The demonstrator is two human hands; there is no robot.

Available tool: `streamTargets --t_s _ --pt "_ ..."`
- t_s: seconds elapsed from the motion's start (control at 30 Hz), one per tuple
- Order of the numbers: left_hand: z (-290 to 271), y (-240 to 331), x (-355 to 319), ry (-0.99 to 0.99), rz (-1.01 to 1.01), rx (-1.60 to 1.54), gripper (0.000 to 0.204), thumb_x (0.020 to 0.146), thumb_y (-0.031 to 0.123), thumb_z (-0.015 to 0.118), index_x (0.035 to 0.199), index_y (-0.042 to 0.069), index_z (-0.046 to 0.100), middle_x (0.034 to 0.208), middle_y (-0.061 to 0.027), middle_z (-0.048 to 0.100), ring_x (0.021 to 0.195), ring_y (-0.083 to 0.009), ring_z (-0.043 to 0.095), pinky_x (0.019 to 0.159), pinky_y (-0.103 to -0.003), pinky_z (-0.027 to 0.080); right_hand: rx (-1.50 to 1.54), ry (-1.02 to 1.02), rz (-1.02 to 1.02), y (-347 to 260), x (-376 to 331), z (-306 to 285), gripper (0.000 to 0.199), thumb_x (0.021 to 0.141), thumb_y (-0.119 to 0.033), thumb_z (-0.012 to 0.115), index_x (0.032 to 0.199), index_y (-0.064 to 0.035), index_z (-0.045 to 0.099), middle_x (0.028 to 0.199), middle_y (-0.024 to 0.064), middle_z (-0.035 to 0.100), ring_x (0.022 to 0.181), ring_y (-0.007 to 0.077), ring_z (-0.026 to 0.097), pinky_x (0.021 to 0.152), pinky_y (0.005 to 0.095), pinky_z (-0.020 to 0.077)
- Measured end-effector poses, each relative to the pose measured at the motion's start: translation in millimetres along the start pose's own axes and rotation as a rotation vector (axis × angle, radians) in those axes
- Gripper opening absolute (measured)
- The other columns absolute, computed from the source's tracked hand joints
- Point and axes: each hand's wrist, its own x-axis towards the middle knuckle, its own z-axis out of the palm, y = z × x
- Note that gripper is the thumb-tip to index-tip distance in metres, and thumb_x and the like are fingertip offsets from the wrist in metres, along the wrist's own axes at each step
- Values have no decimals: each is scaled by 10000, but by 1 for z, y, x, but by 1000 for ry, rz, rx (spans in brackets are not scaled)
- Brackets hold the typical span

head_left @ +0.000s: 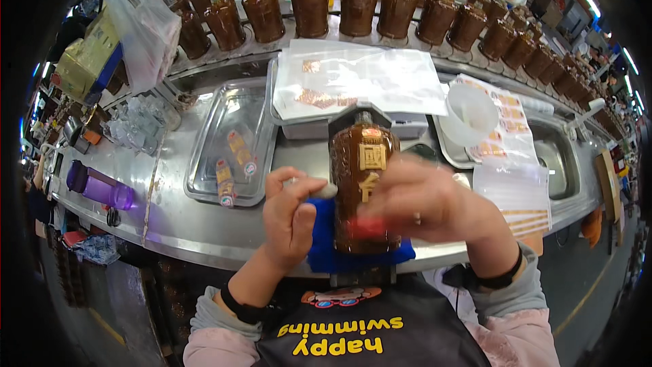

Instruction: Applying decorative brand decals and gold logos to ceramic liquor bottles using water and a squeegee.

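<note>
A brown glass bottle (345, 163) with raised gold characters and a small red-and-white label lies tilted in a dark stand, its neck pointing away from me. A blue cloth (322, 234) is under its lower part. At the bottle's left side is my left hand (291, 214), fingers apart, with a pale cover on one fingertip close to the glass. My right hand (424, 200) is over the bottle's right front, smeared by motion. Beneath its fingers shows a blurred red patch (367, 226); whether it is held or part of the bottle, I cannot tell.
White sheets (360, 75) lie on a tray behind the bottle. On the left are a clear tray (210, 194) with label pieces and a purple bottle (102, 187). A white bowl (472, 117), label sheets (513, 122) and a sink (564, 156) are right. Several brown bottles (358, 7) line the back.
</note>
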Motion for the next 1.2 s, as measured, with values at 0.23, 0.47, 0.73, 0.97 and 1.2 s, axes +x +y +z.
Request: streamTargets --t_s 0.23,0.47,0.73,0.97,1.2 --pt "7 -2 -1 30 28 -23 402 992 351 474 1127 3 623 1000 -119 658 1094 -305 482 918 -359 391 236 -137 -38 -25 -24 13 191 781 -155 749 933 -77 664 798 66 582 734 232 599 641 348 463" --pt "21 -11 21 -199 294 163 560 984 486 403 1295 57 585 1246 -99 620 1245 -301 432 1031 -446 282 629 745 757 13 -49 60 234 918 -188 660 1059 -14 591 933 42 649 826 81 599 721 238 497" --pt "9 4 39 -398 459 350 531 967 531 400 1297 167 602 1003 3 702 1207 -252 430 1061 -456 211 945 981 742 20 -65 80 202 955 -188 616 1054 -20 565 966 34 635 851 66 588 760 235 498" --pt "13 14 41 -492 601 411 438 947 534 435 1204 249 645 907 75 670 1040 -186 429 1064 -461 188 910 966 734 20 -67 82 208 958 -196 612 1062 -23 563 975 31 633 855 64 584 761 238 496" --pt "9 21 25 -513 595 371 412 932 513 480 1185 245 663 897 81 656 988 -177 451 1063 -471 192 925 947 728 21 -69 84 220 960 -215 613 1057 -24 561 957 24 627 842 52 568 752 228 490"
